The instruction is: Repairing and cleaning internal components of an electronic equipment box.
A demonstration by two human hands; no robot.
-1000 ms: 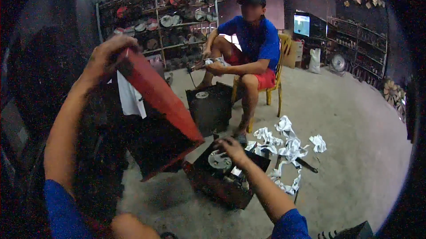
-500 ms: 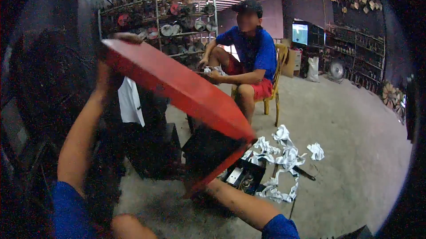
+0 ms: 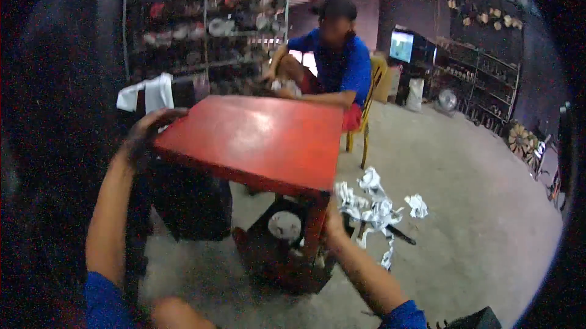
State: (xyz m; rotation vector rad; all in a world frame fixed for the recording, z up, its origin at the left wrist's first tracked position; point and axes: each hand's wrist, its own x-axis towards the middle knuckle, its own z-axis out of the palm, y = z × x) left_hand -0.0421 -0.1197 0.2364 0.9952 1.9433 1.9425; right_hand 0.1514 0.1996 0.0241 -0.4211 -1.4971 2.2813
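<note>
In front of me is a low red stool or small table [image 3: 256, 133], its flat, shiny top facing up and tilted, with a leg below the near right corner. My left hand [image 3: 149, 124] is closed on the top's left edge. My right hand [image 3: 332, 222] grips at that leg, its fingers partly hidden behind it. Beneath the red top, a round whitish disc [image 3: 284, 225] lies amid dark, blurred things on the floor. Just right of my right hand, crumpled white rags [image 3: 378, 210] are strewn about.
Facing me, a person in blue [image 3: 342, 60] sits on a yellow chair [image 3: 378, 72], holding something whitish and blurred. A dark boxy block [image 3: 192, 201] stands at left. White cloth [image 3: 155, 94] hangs behind my left hand. A loaded metal rack [image 3: 207, 36] stands behind. A dark bar [image 3: 401, 235] lies by the rags.
The red piece has swung from a steep tilt to nearly level, so its top shows. My left hand has come down and my right hand has moved up and right.
</note>
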